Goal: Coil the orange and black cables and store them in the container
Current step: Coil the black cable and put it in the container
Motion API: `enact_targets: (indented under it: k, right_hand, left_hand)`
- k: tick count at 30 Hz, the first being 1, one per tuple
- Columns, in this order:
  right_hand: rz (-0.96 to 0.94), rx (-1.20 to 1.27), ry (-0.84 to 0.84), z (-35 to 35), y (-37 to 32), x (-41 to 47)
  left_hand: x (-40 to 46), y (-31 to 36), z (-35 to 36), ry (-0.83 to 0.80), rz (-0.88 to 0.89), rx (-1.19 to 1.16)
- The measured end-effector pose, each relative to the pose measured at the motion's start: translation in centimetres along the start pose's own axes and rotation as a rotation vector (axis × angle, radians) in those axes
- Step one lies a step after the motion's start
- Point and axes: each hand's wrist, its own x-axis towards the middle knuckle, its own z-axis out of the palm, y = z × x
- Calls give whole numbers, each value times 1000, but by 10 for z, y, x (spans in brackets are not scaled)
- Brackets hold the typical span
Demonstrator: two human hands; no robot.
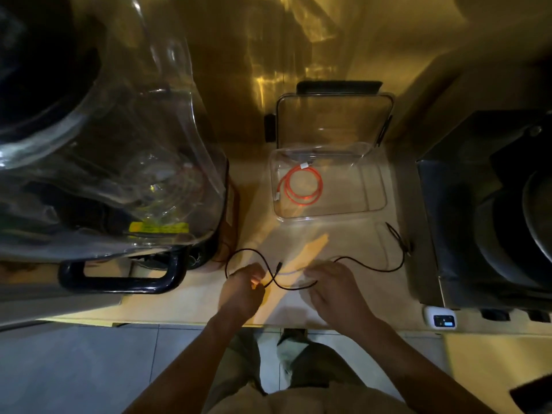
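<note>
The orange cable [302, 189] lies coiled inside the clear container [377, 201], whose lid [334, 115] stands open at the back. The black cable [370, 265] lies loose on the counter in front of the container. One loop of it curves left of my left hand [243, 289], which pinches the cable near one end. My right hand [336, 289] holds the cable a little further along; from there it trails right and up to its other plug [391, 228].
A large clear plastic cover [125, 138] over dark equipment with a black handle [119, 277] fills the left. A dark appliance [490, 222] stands on the right. A small white device [441, 317] sits at the counter's front edge. Tiled floor lies below.
</note>
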Motion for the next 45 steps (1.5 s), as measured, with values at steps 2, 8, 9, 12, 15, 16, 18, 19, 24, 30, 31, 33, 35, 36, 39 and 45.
enact_targets:
  k: [2, 8, 9, 12, 15, 16, 18, 19, 24, 30, 31, 33, 35, 36, 39, 45]
  right_hand:
    - [7, -106, -29, 3, 3, -2]
    - [11, -196, -49, 6, 12, 0]
    - [12, -192, -44, 7, 13, 0]
    - [12, -190, -23, 6, 14, -2]
    - [23, -222, -42, 8, 17, -5]
    - [31, -235, -55, 9, 18, -7]
    - [50, -241, -74, 11, 22, -9]
    - [63, -239, -80, 12, 23, -9]
    - [94, -192, -44, 13, 24, -11]
    - [70, -83, 51, 0, 22, -12]
    - [68, -61, 59, -2, 21, -13]
    - [76, -5, 81, -9, 18, -16]
    - [75, 62, 113, -17, 14, -19]
    - [68, 90, 133, -22, 12, -20]
    - [66, 174, 218, -35, 4, -25]
    - [90, 325, 324, -59, -10, -35]
  left_hand:
    - [1, -3, 5, -8, 22, 36]
    - [3, -3, 14, 59, 195, 205]
    - [4, -5, 15, 64, 206, 212]
    - [3, -6, 16, 67, 223, 221]
    - [1, -6, 19, 76, 245, 239]
    - [1, -5, 19, 73, 247, 256]
    - [-1, -4, 21, 56, 251, 302]
    - [-3, -3, 21, 42, 256, 331]
    - [-11, -6, 25, -42, 291, 423]
    - [-26, -14, 24, -140, 274, 206]
    - [-28, -15, 24, -135, 274, 142]
    - [-36, -15, 23, -110, 288, 27]
    - [-42, -12, 20, -73, 305, -22]
    - [-45, -10, 18, -53, 308, -39]
    - [-56, 1, 9, 5, 321, -125]
    - [-75, 21, -8, 112, 286, -398]
